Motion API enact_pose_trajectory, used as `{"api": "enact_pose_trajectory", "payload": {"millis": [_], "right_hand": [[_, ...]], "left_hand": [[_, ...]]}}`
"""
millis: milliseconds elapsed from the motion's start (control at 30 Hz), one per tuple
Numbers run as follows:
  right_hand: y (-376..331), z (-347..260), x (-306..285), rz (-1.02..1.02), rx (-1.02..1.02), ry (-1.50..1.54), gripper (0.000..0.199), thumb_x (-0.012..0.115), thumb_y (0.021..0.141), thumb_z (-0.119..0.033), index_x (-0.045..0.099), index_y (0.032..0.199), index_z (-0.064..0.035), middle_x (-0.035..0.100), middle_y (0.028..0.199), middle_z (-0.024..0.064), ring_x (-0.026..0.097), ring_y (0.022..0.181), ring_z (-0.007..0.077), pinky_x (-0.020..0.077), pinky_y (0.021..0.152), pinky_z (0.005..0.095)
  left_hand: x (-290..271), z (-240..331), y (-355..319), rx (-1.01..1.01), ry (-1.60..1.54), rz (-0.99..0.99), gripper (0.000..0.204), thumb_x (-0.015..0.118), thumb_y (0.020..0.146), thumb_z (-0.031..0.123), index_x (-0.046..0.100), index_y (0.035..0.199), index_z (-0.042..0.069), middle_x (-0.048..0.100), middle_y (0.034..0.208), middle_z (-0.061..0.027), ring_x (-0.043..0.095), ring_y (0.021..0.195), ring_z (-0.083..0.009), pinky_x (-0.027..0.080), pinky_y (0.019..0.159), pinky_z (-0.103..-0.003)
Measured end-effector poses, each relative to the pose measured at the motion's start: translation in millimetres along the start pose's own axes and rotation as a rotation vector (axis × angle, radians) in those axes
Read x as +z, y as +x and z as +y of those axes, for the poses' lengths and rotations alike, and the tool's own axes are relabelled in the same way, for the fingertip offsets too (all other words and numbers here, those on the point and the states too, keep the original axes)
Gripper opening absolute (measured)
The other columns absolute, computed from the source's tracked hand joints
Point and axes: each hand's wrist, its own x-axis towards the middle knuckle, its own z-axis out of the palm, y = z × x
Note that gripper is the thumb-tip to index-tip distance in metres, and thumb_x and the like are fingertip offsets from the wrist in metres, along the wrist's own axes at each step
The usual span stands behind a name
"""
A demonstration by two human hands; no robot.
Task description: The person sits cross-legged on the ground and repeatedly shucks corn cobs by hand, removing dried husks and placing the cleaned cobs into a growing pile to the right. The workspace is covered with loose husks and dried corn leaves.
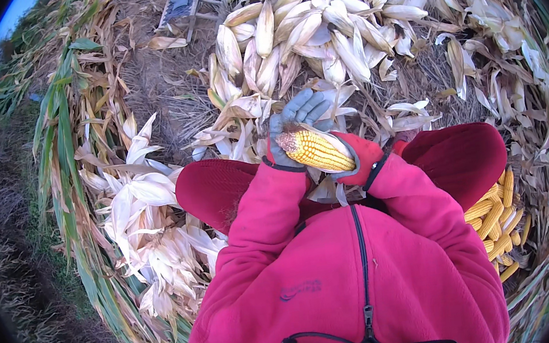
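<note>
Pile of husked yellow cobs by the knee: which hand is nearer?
Right. The right hand, in a red glove, grips the base of the held cob, on the same side as the yellow cob pile. The left hand, grey-gloved, holds the cob's tip, farther away.

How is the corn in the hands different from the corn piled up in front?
The corn cob in the hands shows bare yellow kernels; the ears in the pile in front are wrapped in pale husks. The cob is one ear, held off the ground by the left hand and right hand; the pile is many ears lying on the ground. Both are long, tapered corn.
</note>
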Motion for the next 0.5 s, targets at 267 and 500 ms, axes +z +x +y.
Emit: {"api": "enact_pose_trajectory", "payload": {"millis": [267,500], "right_hand": [[4.3,-8.0,-7.3,-0.271,0.114,0.336,0.083,0.078,0.058,-0.018,0.038,0.129,-0.0043,0.056,0.116,0.0114,0.054,0.108,0.0212,0.0415,0.092,0.0315],[3.3,30.8,41.8,-0.236,0.241,0.276,0.09,0.08,0.061,-0.019,0.029,0.135,-0.0046,0.052,0.121,0.0102,0.049,0.114,0.0191,0.0376,0.097,0.0323]], "left_hand": [[33.3,-3.2,-10.9,0.085,-0.076,0.174,0.045,0.032,0.093,0.032,0.043,0.055,0.011,0.04,0.053,-0.0023,0.043,0.06,-0.0209,0.037,0.066,-0.039],[5.7,0.8,-5.3,0.243,-0.142,0.569,0.051,0.048,0.09,0.039,0.026,0.049,0.018,0.021,0.042,0.0053,0.02,0.037,-0.0079,0.02,0.039,-0.024]]}}
